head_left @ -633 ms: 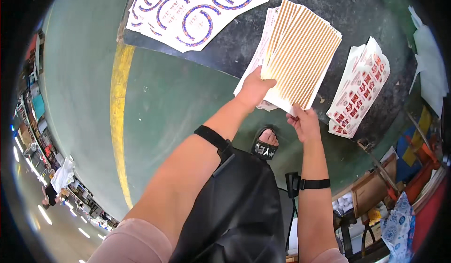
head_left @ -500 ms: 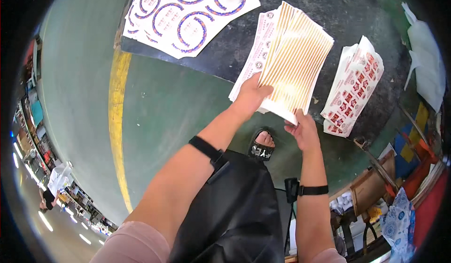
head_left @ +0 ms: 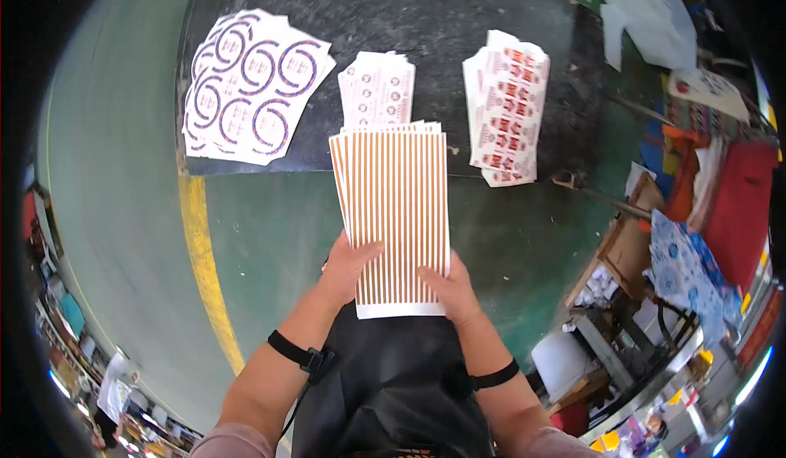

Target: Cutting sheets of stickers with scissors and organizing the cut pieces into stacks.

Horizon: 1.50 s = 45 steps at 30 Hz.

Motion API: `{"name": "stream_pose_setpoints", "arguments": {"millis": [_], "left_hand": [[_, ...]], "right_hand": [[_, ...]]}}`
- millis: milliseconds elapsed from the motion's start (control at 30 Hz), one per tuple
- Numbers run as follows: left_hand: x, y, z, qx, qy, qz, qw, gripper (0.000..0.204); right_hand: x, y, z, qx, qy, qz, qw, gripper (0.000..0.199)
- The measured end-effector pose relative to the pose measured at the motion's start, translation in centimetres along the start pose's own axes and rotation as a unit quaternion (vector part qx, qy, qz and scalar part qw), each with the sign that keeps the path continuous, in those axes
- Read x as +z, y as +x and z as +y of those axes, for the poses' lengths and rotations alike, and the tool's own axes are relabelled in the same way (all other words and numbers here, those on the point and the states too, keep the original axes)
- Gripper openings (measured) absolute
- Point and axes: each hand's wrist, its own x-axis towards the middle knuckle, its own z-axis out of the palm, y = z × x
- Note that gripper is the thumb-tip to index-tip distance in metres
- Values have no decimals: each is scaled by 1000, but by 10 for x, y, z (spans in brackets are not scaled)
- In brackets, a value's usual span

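Note:
Between my two hands is a stack of striped sheets (head_left: 395,212), white with gold-brown lines and slightly fanned at its upper left. My left hand (head_left: 348,270) grips its left edge, thumb on top. On the right edge my right hand (head_left: 453,288) pinches the stack near its lower corner, thumb also on top. The fingers of both hands are hidden underneath. Just beyond the stack, a pile of pink-printed sheets (head_left: 378,90) lies on the dark table (head_left: 426,16), partly covered from view by the striped sheets.
On the table's left lies a fanned pile of sheets with blue-and-red rings (head_left: 255,90). Red-printed sheets (head_left: 509,106) lie to the right. White foam sheeting (head_left: 647,8) hangs beyond the table's right end. Cardboard (head_left: 634,233) and a blue patterned cloth (head_left: 688,274) clutter the right side.
The striped stack has come off the pink-printed pile and toward my body, and now stands straighter. My right hand has moved up its right edge. The view has shifted to the right.

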Motion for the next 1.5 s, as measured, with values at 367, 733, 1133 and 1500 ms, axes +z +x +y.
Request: {"name": "stream_pose_setpoints", "arguments": {"millis": [367,733,1133,1500], "left_hand": [[112,-125,21,-35,195,-137,971,36],[241,-221,-34,-59,250,-263,930,41],[402,-243,-177,-89,284,-309,903,44],[479,-277,-267,-54,243,-353,902,31]], "right_hand": [[2,-194,-32,-150,6,156,976,44],[-266,-446,-65,-125,-500,677,526,79],[-425,-521,-79,-257,-374,661,597,36],[-275,-521,-51,-323,-450,490,673,36]]}}
